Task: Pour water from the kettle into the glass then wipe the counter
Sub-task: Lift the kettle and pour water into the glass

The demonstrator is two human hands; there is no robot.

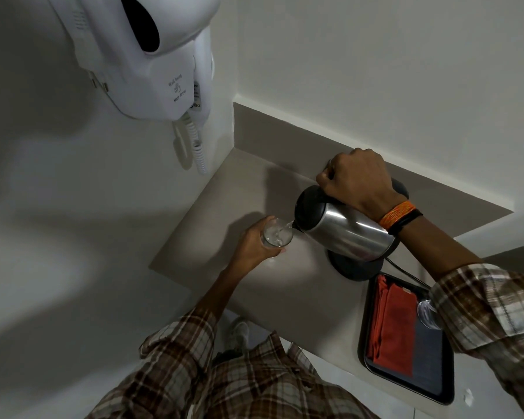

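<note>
The kettle (pixel 342 228) is tipped with its long axis running down-left from the handle, its spout just over the rim of the glass (pixel 277 235), where a thin stream lands. The right hand (pixel 357 184) is closed tight around the handle above the kettle. The left hand (pixel 254 243) wraps the glass from its left side, fingers curled round it, just above the counter (pixel 224 207).

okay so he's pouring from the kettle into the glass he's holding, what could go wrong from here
The glass is held up in the left hand rather than set on the counter, so a wobble could send the thin stream past its narrow rim. The kettle, gripped by the right hand, is steeply tipped; tipping further may overfill the glass. His right sleeve hangs beside a second glass on the tray and might knock it.
</note>
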